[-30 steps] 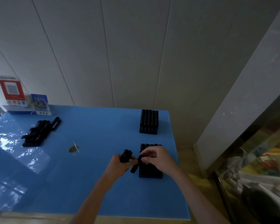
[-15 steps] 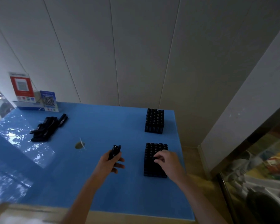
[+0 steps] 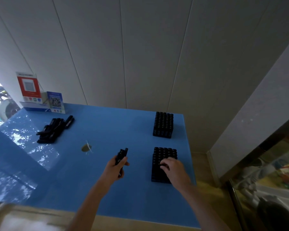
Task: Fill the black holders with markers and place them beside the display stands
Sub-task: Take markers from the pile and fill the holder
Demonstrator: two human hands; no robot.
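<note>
Two black holders packed with upright markers stand on the blue table (image 3: 107, 194): the near holder (image 3: 157, 157) at the right and the far holder (image 3: 163, 125) behind it. My right hand (image 3: 173, 169) rests on top of the near holder, fingertips curled onto the marker caps; I cannot tell if it pinches one. My left hand (image 3: 114, 169) is left of that holder, shut on a small bundle of black markers (image 3: 121, 155). A pile of loose black markers (image 3: 54, 130) lies at the far left, in front of the display stands (image 3: 40, 95).
The display stands are a red QR sign and a smaller blue QR sign at the back left against the white panelled wall. A small round mark (image 3: 86, 148) sits mid-table. The table's right edge drops to a wooden floor beside a grey pillar (image 3: 257, 122).
My hands have parted: the left moved left holding its markers, the right went from the near holder's left side onto its top. The view has shifted slightly.
</note>
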